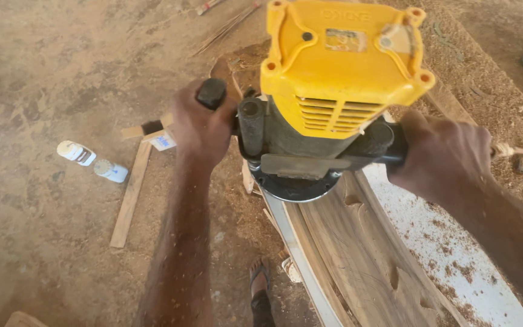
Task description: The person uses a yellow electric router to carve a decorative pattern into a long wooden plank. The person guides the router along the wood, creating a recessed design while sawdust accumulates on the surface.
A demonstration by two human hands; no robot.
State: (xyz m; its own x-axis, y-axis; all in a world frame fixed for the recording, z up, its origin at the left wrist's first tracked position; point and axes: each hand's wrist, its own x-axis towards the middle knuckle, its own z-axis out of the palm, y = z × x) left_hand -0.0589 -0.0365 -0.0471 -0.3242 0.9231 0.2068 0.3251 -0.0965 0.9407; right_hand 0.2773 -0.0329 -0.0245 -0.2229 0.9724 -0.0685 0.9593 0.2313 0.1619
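Sawdust lay thick over the dirt floor [43,200] and over the work surface in the head view, the only view supplied. A yellow-topped router [334,79] with a dark body and round black base stood upright at the centre of the picture, its base resting on the near end of a curved wooden workpiece [364,254]. The left hand [202,127] was clamped around the router's black left handle, fingers wrapped fully round it, with the knob end of the handle showing above the knuckles. The right hand [440,154] was closed on the right handle in the same manner, and the handle itself was mostly hidden under the palm. Both forearms were dusted with fine chips. The workpiece curved away toward the lower right and showed several shallow notches along its face. It lay beside a white board [455,254] speckled with sawdust, and a pale strip [301,254] ran along its left edge. On the floor to the left, two small white containers [92,162] lay near each other, just beside a thin wooden slat [129,197]. A short wooden offcut [152,128] sat just left of the left hand. A sandalled foot [260,281] showed at the bottom edge, beside the pale strip. A rope [519,151] ran off to the right past the right wrist.
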